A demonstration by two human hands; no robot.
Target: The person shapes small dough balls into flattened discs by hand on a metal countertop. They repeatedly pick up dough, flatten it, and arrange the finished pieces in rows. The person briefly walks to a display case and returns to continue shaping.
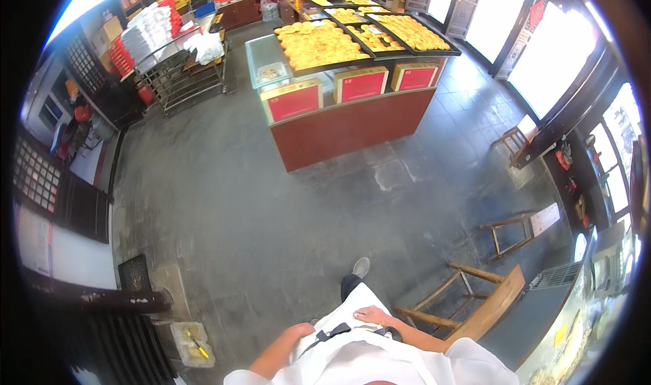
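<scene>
My right hand [372, 315] rests against the front of a white apron [351, 334], just above its dark tie [333, 331]. Its fingers are too small in view to show whether they grip the cloth. On the apron's other side is my left hand [304, 330], close against the cloth, with its fingers mostly hidden. One grey shoe [361, 267] shows ahead of the apron's hem. Farther forward stands a glass-topped counter with a red-brown panel [351, 130], bearing black trays of round golden pastries [320, 44]. Red and gold boxes [361, 84] sit behind its glass.
Wooden stools [508, 232] and a wooden bench [488, 303] stand at my right, beside a grey-topped counter [529, 308]. A metal rack cart [188, 74] is at far left. Near the left wall lies a pale container [192, 344] holding a yellow tool. Grey stone floor [229, 196] spreads between.
</scene>
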